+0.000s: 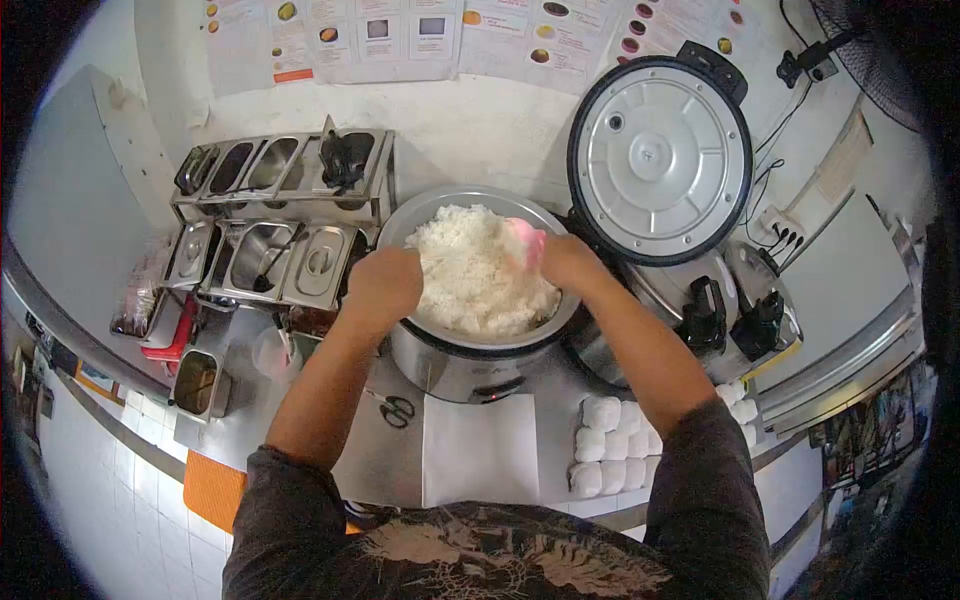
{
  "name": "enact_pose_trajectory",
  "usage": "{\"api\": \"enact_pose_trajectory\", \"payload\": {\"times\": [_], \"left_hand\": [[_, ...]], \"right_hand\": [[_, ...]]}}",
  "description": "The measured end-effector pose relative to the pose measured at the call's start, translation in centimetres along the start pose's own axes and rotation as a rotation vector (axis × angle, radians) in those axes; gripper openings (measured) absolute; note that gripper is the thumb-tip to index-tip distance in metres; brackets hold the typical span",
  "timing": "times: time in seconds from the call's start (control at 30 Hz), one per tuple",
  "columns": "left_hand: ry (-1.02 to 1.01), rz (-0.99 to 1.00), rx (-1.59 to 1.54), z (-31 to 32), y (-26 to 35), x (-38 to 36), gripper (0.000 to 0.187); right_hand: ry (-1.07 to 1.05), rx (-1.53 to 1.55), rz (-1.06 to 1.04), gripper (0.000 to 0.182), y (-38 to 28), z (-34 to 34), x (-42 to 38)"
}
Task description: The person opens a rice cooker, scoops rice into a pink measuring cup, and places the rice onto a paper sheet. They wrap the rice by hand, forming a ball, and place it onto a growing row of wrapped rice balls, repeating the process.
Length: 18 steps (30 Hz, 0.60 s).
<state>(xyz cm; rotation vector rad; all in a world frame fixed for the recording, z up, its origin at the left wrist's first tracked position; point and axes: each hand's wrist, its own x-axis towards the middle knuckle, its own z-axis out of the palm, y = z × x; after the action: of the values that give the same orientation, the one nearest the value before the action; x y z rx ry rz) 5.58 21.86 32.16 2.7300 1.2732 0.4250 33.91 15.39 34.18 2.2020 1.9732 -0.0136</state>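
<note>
A large round rice cooker (440,365) stands before me, its pot heaped with white cooked rice (480,275). My right hand (572,264) is closed around a pink rice paddle (526,242), whose blade meets the right side of the heap. Over at the pot's left rim, my left hand (388,288) is closed on the edge, with its fingertips hidden. The cooker's round metal lid (650,155) is raised at the back right.
White rounded packs (605,445) sit in rows at the right front. A white sheet (480,450) and black-handled scissors (395,410) lie nearer me. Metal food pans (265,255) fill a rack on the left. Another metal cooker (680,285) stands to the right.
</note>
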Motion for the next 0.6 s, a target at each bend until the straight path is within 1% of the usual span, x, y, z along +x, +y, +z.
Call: {"api": "enact_pose_trajectory", "payload": {"times": [0.07,0.1,0.13,0.17,0.23,0.27,0.37,0.4,0.47,0.5,0.57,0.6], "left_hand": [[0.006,-0.064,0.036,1.4,0.3,0.3,0.023],[0.043,-0.070,0.038,1.1,0.2,0.2,0.022],[0.075,-0.075,0.039,0.9,0.1,-0.1,0.022],[0.102,-0.082,0.037,0.8,-0.1,-0.5,0.021],[0.068,-0.068,0.027,0.1,-0.5,-1.0,0.020],[0.055,-0.060,0.024,-0.1,-0.8,-1.2,0.019],[0.093,0.066,0.006,0.9,-0.9,-1.9,0.021],[0.010,-0.013,-0.034,0.4,-0.5,-1.6,0.020],[-0.035,0.002,-0.036,0.5,0.1,-1.8,0.020],[-0.056,0.009,-0.039,0.6,0.4,-2.0,0.019],[-0.024,0.014,-0.098,1.4,1.1,-2.1,0.020],[-0.015,0.022,-0.123,1.8,1.4,-2.2,0.021]], "right_hand": [[0.160,-0.035,0.065,0.036,-1.8,3.4,1.1],[0.247,-0.049,0.100,0.038,-2.6,4.3,1.9],[0.220,-0.104,0.127,0.044,-3.6,2.3,1.4],[0.217,-0.111,0.110,0.041,-3.7,0.9,1.0],[0.186,-0.121,0.068,0.036,-2.7,-0.2,0.5],[0.176,-0.016,0.093,0.033,-2.3,0.8,0.9],[-0.045,-0.010,-0.052,0.048,-4.1,-0.2,0.9],[-0.104,0.006,-0.117,0.051,-4.6,-0.7,0.5],[-0.184,0.093,-0.284,0.050,-5.7,-1.3,-1.8],[-0.216,0.143,-0.206,0.048,-6.0,-0.5,-2.0],[-0.269,0.237,-0.052,0.046,-5.9,1.5,-1.4],[-0.340,0.390,0.027,0.041,-5.4,1.8,-1.4]]}}
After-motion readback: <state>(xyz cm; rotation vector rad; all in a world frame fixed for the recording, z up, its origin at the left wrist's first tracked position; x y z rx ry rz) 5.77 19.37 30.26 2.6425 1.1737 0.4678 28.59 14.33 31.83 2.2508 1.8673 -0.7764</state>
